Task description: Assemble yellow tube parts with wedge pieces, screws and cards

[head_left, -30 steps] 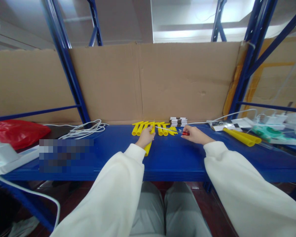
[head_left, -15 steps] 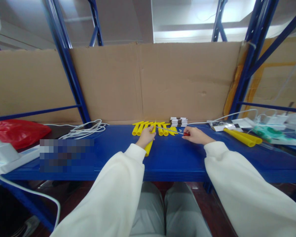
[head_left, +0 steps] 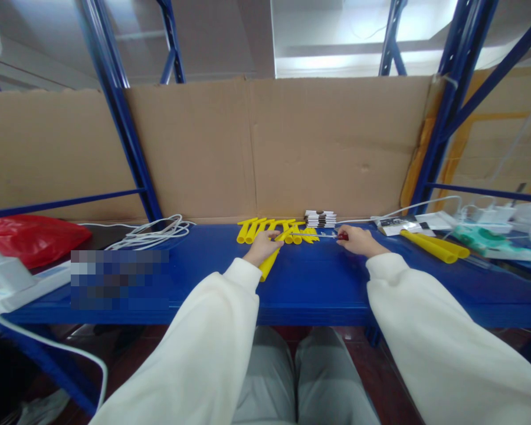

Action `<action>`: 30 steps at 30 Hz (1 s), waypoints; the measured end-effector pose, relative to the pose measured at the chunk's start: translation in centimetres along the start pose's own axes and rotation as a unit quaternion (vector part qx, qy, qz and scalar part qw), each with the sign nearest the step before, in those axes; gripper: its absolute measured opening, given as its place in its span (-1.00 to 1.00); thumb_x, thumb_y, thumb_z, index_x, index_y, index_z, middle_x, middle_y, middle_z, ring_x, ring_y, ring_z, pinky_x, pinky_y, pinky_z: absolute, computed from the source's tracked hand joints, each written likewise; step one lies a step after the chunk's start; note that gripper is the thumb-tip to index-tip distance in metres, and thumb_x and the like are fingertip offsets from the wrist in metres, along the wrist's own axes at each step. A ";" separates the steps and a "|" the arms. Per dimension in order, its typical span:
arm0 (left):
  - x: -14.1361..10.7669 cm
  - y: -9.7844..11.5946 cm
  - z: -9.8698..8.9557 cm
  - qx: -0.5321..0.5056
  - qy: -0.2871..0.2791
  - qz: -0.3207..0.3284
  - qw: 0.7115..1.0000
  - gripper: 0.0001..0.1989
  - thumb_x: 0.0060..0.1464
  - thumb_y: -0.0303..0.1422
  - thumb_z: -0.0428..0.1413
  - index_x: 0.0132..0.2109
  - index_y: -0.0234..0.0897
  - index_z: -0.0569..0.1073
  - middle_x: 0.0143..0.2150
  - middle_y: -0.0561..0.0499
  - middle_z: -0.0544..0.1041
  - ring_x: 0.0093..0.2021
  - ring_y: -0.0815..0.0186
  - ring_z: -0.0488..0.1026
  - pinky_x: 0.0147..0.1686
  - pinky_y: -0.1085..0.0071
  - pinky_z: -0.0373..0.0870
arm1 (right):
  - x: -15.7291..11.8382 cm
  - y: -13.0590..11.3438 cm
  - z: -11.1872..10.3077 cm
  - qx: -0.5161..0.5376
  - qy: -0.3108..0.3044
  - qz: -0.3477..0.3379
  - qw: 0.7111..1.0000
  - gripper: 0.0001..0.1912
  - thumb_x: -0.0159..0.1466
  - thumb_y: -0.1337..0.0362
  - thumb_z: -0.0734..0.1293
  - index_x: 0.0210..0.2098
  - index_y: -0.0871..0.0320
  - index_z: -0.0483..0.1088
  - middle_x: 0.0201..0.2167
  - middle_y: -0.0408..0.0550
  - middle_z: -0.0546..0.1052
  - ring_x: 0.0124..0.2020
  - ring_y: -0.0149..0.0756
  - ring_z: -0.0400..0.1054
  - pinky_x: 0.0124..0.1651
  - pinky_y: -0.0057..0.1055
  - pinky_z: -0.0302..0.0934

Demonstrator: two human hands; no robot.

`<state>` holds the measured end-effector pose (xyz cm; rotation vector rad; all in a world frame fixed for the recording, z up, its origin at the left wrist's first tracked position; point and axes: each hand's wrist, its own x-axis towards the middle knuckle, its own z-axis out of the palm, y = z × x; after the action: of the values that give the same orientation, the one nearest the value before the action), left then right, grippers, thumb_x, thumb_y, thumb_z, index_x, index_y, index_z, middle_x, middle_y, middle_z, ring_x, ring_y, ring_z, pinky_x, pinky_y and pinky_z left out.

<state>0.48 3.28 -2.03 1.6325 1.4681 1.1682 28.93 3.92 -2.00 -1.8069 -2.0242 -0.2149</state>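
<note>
My left hand (head_left: 262, 247) is closed around a yellow T-shaped plastic piece (head_left: 269, 265), whose tubular handle slants down toward the front of the blue shelf. In my right hand (head_left: 358, 241) is a screwdriver (head_left: 343, 235), gripped by its red handle. Its thin metal shaft points left, with the tip at or close to the head of the yellow piece; contact cannot be made out. Behind my left hand several more yellow T-shaped pieces (head_left: 251, 231) lie in a row. Small yellow parts (head_left: 310, 236) lie in a heap under the screwdriver shaft.
A stack of small white packets (head_left: 320, 219) stands against the cardboard panel (head_left: 327, 147). Two yellow tubes (head_left: 436, 247) and a green-white packet (head_left: 491, 242) lie at right. Coiled white cable (head_left: 153, 233), a power strip (head_left: 35, 286) and a red bag (head_left: 35, 239) are at left.
My right hand has moved slightly right and up with the screwdriver, whose shaft is now nearly level. The head of the yellow piece in my left hand has turned and tilted to the right.
</note>
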 end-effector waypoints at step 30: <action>-0.6 1.0 0.8 0.019 0.006 0.046 0.999 -0.62 -0.01 -0.61 0.21 -0.01 -0.33 0.59 0.03 -0.12 0.61 -0.01 0.18 0.57 0.03 0.34 0.49 | -0.5 0.9 -1.8 -0.064 -0.140 0.134 0.979 -0.67 0.14 0.37 0.30 -0.14 0.00 0.53 -0.01 0.03 0.54 0.08 0.07 0.35 0.11 0.14 0.17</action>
<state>1.62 2.60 -1.54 1.7377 1.4447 1.2085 30.26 2.89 -0.70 -2.2764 -1.9531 -0.0085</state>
